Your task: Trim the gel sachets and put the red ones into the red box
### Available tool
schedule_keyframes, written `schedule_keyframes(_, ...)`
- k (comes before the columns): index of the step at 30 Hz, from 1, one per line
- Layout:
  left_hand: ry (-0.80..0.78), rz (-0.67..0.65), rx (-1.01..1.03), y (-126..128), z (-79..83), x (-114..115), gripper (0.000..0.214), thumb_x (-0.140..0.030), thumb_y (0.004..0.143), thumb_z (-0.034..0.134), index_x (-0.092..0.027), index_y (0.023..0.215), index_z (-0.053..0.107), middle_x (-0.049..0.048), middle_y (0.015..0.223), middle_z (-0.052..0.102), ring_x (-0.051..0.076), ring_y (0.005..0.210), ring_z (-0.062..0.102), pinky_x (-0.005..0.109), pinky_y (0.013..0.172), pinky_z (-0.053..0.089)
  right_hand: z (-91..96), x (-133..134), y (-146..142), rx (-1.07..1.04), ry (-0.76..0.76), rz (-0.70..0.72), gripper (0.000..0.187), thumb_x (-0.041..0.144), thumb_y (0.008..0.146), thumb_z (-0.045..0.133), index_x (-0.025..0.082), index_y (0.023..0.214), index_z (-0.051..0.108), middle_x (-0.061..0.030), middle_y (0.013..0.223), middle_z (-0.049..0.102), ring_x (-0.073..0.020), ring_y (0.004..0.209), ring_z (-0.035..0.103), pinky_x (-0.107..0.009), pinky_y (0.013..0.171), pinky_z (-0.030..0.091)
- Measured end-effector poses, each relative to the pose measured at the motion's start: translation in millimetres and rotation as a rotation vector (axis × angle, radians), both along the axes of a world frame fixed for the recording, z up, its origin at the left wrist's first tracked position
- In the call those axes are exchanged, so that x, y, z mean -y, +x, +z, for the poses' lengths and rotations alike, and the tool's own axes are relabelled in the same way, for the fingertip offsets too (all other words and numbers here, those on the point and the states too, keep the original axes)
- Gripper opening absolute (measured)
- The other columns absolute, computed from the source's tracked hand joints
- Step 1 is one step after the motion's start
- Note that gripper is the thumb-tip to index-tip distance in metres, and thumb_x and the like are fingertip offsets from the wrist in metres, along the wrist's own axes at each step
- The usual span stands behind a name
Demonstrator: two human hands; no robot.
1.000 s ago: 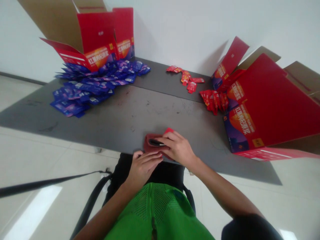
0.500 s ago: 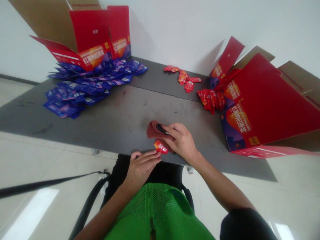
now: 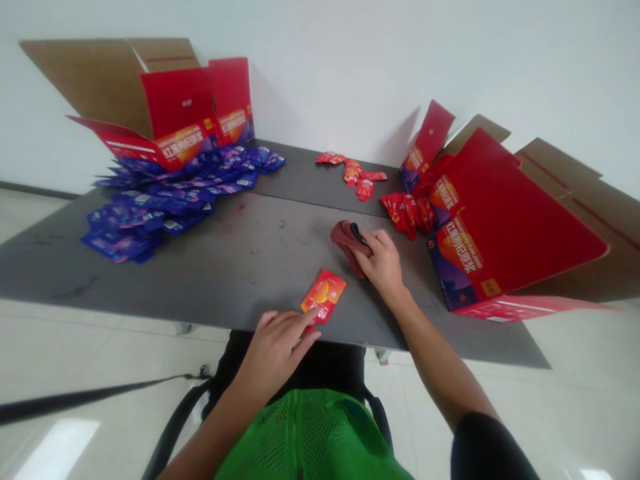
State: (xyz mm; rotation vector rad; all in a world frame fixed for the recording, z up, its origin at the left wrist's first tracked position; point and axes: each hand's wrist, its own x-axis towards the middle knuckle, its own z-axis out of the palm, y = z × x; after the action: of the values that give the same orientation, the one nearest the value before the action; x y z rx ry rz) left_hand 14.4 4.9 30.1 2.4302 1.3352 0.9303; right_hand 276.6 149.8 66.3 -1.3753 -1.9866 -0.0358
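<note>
A red and orange sachet [image 3: 326, 291] lies flat near the table's front edge, its printed face up. My left hand [image 3: 277, 347] pins its lower end, index finger on top and thumb at the edge, the other fingers curled. To the right and a little farther back, my right hand [image 3: 383, 261] is closed on a folded reddish-brown cloth [image 3: 345, 235]. A black strip or object [image 3: 358, 235] shows in the cloth beside my fingers; what it is I cannot make out. The cloth is apart from the sachet.
Blue sachets [image 3: 150, 207] are heaped at the left of the grey table [image 3: 240, 260], before an open red carton [image 3: 175, 100]. Several red sachets [image 3: 353, 172] lie at the back. Another pile of red sachets [image 3: 407, 213] leans by a large open carton [image 3: 525, 227] at right.
My right hand has lifted the cloth off the sachet and moved it right and away from me. The sachet, mostly covered before, now shows whole under my left fingers.
</note>
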Motion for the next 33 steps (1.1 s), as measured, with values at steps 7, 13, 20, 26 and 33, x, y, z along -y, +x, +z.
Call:
schedule_keyframes(7,0.058,0.195,-0.138,40,5.6,-32,0.060,-0.057,0.096,0.058,-0.024,0.145,0.052,0.0134,0.122,0.061,0.030,0.106,0.057,0.042,0.087,0.048,-11.0,6,13,-0.032,-0.010,0.034,0.034,0.037,0.098,0.056,0.021,0.126,0.069,-0.0090,0.098,0.062,-0.0250,0.093,0.060,-0.037,0.083,0.051)
schedule_keyframes(13,0.082,0.195,-0.251,52,4.5,-48,0.049,-0.055,0.095,0.060,-0.017,0.126,0.064,0.0144,0.105,0.066,0.031,0.092,0.060,0.041,0.076,0.050,-15.7,-2,33,-0.002,-0.101,0.015,0.032,0.035,0.097,0.060,0.023,0.125,0.071,-0.0063,0.093,0.061,-0.0227,0.090,0.061,-0.033,0.079,0.050)
schedule_keyframes(20,-0.057,0.186,-0.176,30,14.4,-69,0.038,-0.029,0.104,0.036,-0.018,0.118,0.070,0.0120,0.095,0.076,0.026,0.076,0.070,0.033,0.066,0.049,-16.5,-4,39,-0.004,-0.145,0.024,0.031,0.038,0.098,0.060,0.025,0.125,0.071,-0.0042,0.091,0.060,-0.0194,0.085,0.061,-0.029,0.074,0.047)
schedule_keyframes(26,-0.231,0.155,0.328,54,64.6,-127,0.040,-0.049,0.100,0.049,-0.019,0.108,0.073,0.0058,0.095,0.077,0.024,0.083,0.070,0.030,0.073,0.050,-20.0,-5,31,0.025,-0.168,0.031,0.028,0.034,0.099,0.061,0.027,0.123,0.072,-0.0051,0.094,0.062,-0.0191,0.088,0.061,-0.028,0.075,0.047)
schedule_keyframes(33,-0.632,-0.122,0.879,194,92.9,-228,0.035,-0.042,0.090,0.067,-0.010,0.103,0.072,0.0066,0.083,0.074,0.013,0.064,0.062,0.024,0.064,0.050,-25.9,-12,26,0.018,-0.123,0.058,0.028,0.035,0.097,0.062,0.025,0.122,0.072,-0.0070,0.103,0.066,-0.0220,0.099,0.060,-0.030,0.085,0.048)
